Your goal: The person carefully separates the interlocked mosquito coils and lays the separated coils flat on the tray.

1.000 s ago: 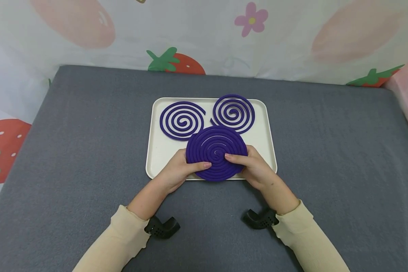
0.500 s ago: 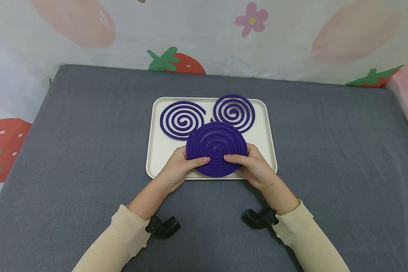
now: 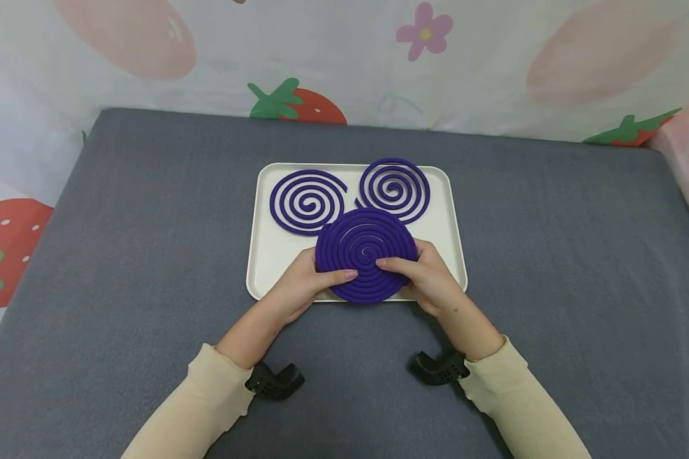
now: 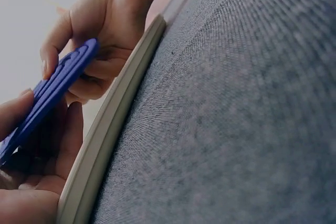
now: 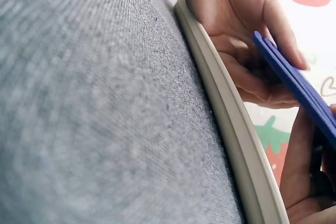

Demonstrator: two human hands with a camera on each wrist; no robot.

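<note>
On my feed, both hands are pinching one purple, tightly wound spiral disc point(image 3: 364, 233), shaped like a mosquito coil. The left hand point(image 3: 298, 287) lays its thumb over the disc's near left part; the right hand point(image 3: 433, 280) points its thumb inward, close to the centre. Their other fingers go underneath, where I can't follow all of them.

I see the disc over the front middle of a white rectangular tray point(image 3: 270, 268); my wrist views show it tilted and lifted clear of the tray's rim. Behind it lie two looser purple coils, a left coil point(image 3: 309, 205) and a right coil point(image 3: 395, 190), whose far edge overlaps the tray's back rim. From my head angle, the disc hides part of the right coil's near edge.

The tray sits on a grey, cloth-covered counter point(image 3: 120, 255), with a strawberry-print backdrop point(image 3: 344, 38) beyond.
</note>
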